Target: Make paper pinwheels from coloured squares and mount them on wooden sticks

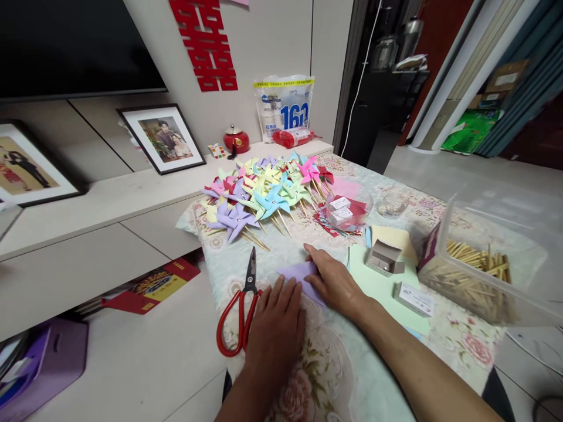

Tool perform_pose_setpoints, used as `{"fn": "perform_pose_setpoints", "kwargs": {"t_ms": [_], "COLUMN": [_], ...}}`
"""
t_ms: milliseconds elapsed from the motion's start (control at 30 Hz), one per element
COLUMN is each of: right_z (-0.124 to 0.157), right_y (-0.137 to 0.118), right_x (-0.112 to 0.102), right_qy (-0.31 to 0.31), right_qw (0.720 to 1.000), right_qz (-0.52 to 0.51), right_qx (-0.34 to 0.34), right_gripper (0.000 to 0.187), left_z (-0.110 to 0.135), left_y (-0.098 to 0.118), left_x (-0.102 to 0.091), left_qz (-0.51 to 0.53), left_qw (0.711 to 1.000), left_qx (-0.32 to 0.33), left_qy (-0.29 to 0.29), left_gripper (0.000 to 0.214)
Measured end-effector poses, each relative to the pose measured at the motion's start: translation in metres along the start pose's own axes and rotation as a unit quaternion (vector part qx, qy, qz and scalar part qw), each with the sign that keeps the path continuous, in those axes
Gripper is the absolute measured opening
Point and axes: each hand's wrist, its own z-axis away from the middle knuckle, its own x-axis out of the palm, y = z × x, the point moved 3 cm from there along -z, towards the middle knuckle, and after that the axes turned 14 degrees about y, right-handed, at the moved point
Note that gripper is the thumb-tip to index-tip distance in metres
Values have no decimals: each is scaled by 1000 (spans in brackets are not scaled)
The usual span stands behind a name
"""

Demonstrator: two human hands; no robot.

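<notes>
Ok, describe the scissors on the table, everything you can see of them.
The scissors have dark, metallic-looking blades and large red loop handles. They lie flat on the floral tablecloth, apparently closed, tips pointing away from the person, toward the pinwheels. The left hand hides part of one loop; whether it touches them cannot be told.

L hand point(278, 319) & R hand point(336, 280) contact purple ppr point(301, 271); scissors point(241, 305) at ppr's 8–9 o'clk; pinwheels point(269, 196) at 11 o'clk; clear stick box point(525, 306) at 3 o'clk
</notes>
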Motion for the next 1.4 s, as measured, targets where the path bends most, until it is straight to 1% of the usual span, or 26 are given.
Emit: {"fn": "perform_pose_setpoints", "kwargs": {"t_ms": [67, 133, 200, 267, 300, 367, 433, 500, 567, 667, 800, 967, 1200, 1300, 1400], "right_z": [0, 0, 0, 1, 1, 2, 2, 3, 4, 6, 8, 8, 8, 9, 9], "right_y": [-2, -6, -10, -14, -16, -18, -21, -23, -23, -24, -25, -27, -27, -27, -28], "right_x": [-3, -8, -15, -22, -24, -25, -24, -21, -18, -17, -17, -17, -17, -17, -18], "right_qy": [9, 38, 81, 115, 120, 95, 38, -27, -78, -122, -144, -165, -167, -166, -165], "right_qw": [999, 997, 994, 992, 991, 993, 996, 998, 996, 992, 989, 986, 986, 986, 986], "right_qz": [28, 47, 44, 7, -20, -67, -81, -65, -38, 4, 32, 37, 25, 27, 32], "right_qx": [-18, -40, -59, -60, -52, -32, -14, 0, 14, 17, 7, 11, 0, 3, 3], "right_gripper": [69, 63, 51, 35, 27, 15, 12, 13, 12, 10, 9, 12, 14, 15, 15], "left_z": [0, 0, 0, 0, 0, 1, 1, 2, 3, 3, 4, 4, 4, 4, 4], "left_y": [1, 2, 3, 3, 3, 3, 3, 4, 4, 4, 5, 5, 6, 6, 6], "left_x": [2, 2, 2, 2, 2, 2, 2, 3, 3, 4, 5, 7, 14, 17, 17], "left_qz": [-7, -11, -15, -16, -15, -14, -12, -10, -9, -13, -26, -54, -92, -98, -94], "left_qw": [1000, 999, 999, 998, 998, 998, 998, 997, 997, 997, 996, 993, 988, 986, 987], "left_qx": [-12, -19, -24, -27, -30, -35, -40, -41, -42, -44, -58, -72, -93, -109, -108], "left_qy": [-20, -34, -41, -46, -49, -52, -54, -58, -59, -56, -67, -82, -82, -81, -79], "left_gripper": [36, 37, 37, 37, 37, 38, 38, 38, 39, 40, 43, 47, 49, 48, 49]}}
